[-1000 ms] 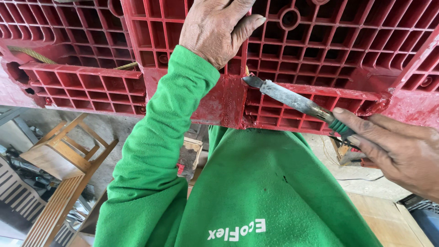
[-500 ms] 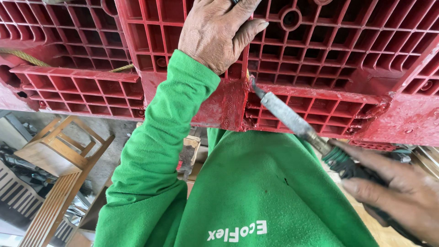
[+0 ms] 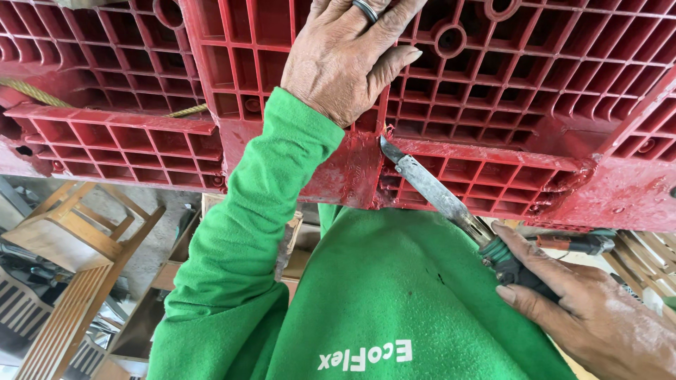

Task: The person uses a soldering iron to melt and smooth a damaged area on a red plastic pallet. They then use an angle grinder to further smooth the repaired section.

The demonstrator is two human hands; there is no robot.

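Observation:
A large red plastic pallet [image 3: 507, 77] with a ribbed grid underside fills the upper part of the view. My left hand [image 3: 345, 60], in a green sleeve and wearing a ring, presses flat on the grid near the middle. My right hand [image 3: 591, 309] grips the dark wrapped handle of a knife [image 3: 436, 193]. The metal blade points up and left, and its tip touches the pallet's rough edge just below my left hand.
A yellowish rope [image 3: 42, 95] runs across the pallet's left side. Wooden chairs and frames [image 3: 63, 246] stand on the floor at lower left. My green shirt [image 3: 394, 302] fills the lower middle. Another tool handle [image 3: 574, 243] lies at right below the pallet.
The knife blade has swung steeper and its tip has shifted along the pallet edge toward the left hand. My right hand has dropped lower and then come closer. The left hand stays put.

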